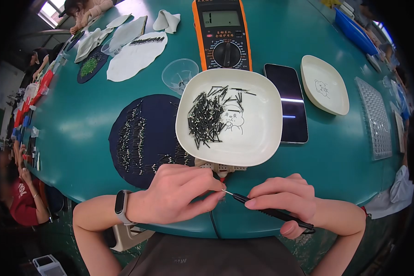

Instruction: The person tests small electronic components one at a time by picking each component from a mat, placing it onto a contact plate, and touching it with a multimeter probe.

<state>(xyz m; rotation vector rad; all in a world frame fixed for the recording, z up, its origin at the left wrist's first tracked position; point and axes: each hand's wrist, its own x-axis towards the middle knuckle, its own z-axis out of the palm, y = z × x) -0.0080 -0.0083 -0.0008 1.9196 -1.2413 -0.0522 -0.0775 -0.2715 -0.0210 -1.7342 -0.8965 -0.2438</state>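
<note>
My left hand (179, 192) is closed in a pinch just below the white dish (262, 138); what sits between its fingertips is too small to name. My right hand (285, 200) grips a black test probe (273, 212), its metal tip touching the left fingertips. Many small black parts (206, 118) lie heaped in the left half of the dish. Under the dish's left side is a dark blue round cloth (124, 124) with rows of small pins or parts. An orange multimeter (227, 34) stands beyond the dish, its display lit.
A phone (287, 103) and a second dish (324, 85) lie to the right, with a clear tray (375, 117) farther out. A clear cup (180, 76) stands behind the cloth. White cloths (138, 60) lie at upper left. Other people sit around the table.
</note>
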